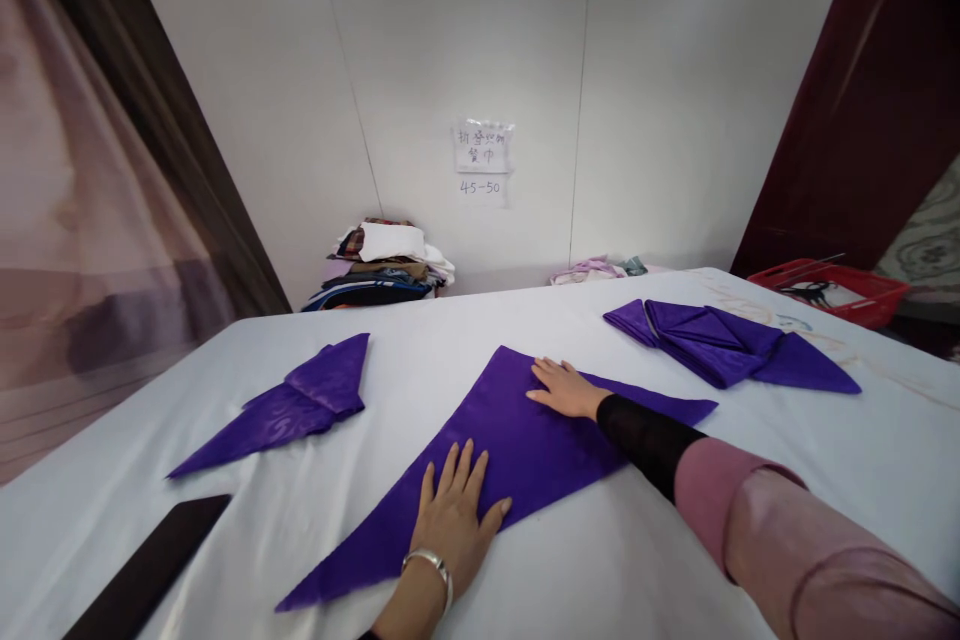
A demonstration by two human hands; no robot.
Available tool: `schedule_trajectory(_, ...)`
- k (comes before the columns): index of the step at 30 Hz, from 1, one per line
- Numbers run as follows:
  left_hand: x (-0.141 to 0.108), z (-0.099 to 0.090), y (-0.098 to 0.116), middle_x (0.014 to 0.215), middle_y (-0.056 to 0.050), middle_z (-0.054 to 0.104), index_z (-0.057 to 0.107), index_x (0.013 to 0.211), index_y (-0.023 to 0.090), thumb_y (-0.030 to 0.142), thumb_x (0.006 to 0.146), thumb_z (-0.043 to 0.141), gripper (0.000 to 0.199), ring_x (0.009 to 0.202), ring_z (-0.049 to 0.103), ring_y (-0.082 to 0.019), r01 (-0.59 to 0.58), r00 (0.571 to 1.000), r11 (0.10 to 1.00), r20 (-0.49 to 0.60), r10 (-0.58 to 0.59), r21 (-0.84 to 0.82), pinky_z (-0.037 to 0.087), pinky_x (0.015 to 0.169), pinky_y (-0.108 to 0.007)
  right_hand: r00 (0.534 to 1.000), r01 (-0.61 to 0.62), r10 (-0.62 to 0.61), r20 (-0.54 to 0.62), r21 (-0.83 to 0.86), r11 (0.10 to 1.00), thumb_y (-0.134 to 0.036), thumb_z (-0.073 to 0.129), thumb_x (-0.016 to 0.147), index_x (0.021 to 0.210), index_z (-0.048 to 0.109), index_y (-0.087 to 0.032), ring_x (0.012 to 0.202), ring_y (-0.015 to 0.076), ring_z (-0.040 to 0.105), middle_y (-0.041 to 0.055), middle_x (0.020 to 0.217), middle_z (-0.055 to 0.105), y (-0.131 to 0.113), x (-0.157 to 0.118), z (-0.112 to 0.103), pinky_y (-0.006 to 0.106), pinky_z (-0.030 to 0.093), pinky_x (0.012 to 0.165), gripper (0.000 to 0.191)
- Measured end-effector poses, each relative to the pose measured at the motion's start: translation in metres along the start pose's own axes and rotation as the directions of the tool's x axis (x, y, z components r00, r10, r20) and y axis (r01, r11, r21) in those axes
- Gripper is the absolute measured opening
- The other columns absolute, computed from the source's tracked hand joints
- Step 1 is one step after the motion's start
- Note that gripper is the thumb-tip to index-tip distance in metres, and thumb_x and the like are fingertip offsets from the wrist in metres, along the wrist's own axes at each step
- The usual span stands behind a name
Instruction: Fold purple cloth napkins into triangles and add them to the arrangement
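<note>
A purple cloth napkin point(517, 430), folded into a triangle, lies flat in the middle of the white-covered table. Its long edge faces me and one corner points away. My left hand point(454, 510), with a silver bangle at the wrist, rests on the left part of the napkin, fingers spread. On its right part, near the far corner, my right hand point(562, 388) lies flat with fingers apart. Neither hand grips the cloth. To the left sits a second purple napkin point(300, 400), folded narrow. Several folded purple napkins point(712, 340) overlap at the far right.
A dark flat strip point(150, 570) lies at the front left of the table point(645, 560). Behind the far edge are a clothes pile point(382, 270) and pinkish cloths point(589, 270). A red basket point(862, 295) stands far right. A paper sign point(482, 160) hangs on the wall.
</note>
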State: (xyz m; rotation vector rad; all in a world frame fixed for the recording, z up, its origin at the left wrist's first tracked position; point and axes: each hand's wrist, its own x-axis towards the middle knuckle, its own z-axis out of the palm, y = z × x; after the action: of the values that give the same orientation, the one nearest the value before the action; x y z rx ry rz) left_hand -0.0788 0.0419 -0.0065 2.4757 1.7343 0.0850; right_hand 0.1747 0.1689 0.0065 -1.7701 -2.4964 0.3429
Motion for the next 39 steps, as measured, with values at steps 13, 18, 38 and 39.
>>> schedule_trajectory(13,-0.002,-0.004,0.002,0.148,-0.006,0.018,0.029,0.139,0.022,0.062,0.083,0.026,0.069,0.137,0.011,-0.027,0.000,1.000,0.999,0.027,0.001,-0.043,0.009,0.109,-0.054,0.954,-0.288,0.283,-0.098,-0.043,0.957,-0.055,0.020,0.088,0.137,0.033,-0.019,0.136,0.0252,0.017,0.0097,0.147,0.025,0.080,-0.037,0.003,0.050,0.014,0.106,0.063)
schedule_trajectory(18,-0.002,-0.004,0.002,0.148,-0.006,0.020,0.031,0.138,0.021,0.062,0.083,0.027,0.069,0.137,0.013,-0.028,-0.008,1.000,0.998,0.007,0.009,-0.060,0.009,0.109,-0.055,0.898,-0.426,0.414,-0.149,-0.065,0.902,-0.051,0.021,0.088,0.135,0.036,-0.018,0.135,0.0254,0.019,0.0103,0.147,0.026,0.113,-0.094,0.006,0.053,0.018,0.105,0.059)
schedule_trajectory(38,-0.069,-0.017,-0.051,0.140,-0.003,0.039,0.049,0.126,0.026,0.022,0.075,0.048,0.051,0.133,0.027,-0.024,0.017,0.989,0.999,-0.143,-0.022,-0.039,0.018,0.108,-0.053,0.987,-0.032,0.031,-0.160,-0.004,0.999,-0.055,0.026,0.088,0.141,0.026,-0.024,0.136,0.0219,0.014,0.0034,0.147,0.023,0.015,-0.181,0.015,0.047,0.010,0.110,0.061)
schedule_trajectory(39,-0.077,-0.016,-0.061,0.139,-0.002,0.041,0.051,0.124,0.028,0.017,0.072,0.047,0.053,0.132,0.030,-0.023,0.036,0.988,0.999,-0.148,-0.041,-0.032,0.021,0.108,-0.052,0.990,0.003,0.000,-0.138,0.023,1.000,-0.054,0.027,0.088,0.141,0.025,-0.026,0.137,0.0222,0.013,0.0025,0.148,0.023,0.007,-0.179,0.012,0.047,0.009,0.110,0.060)
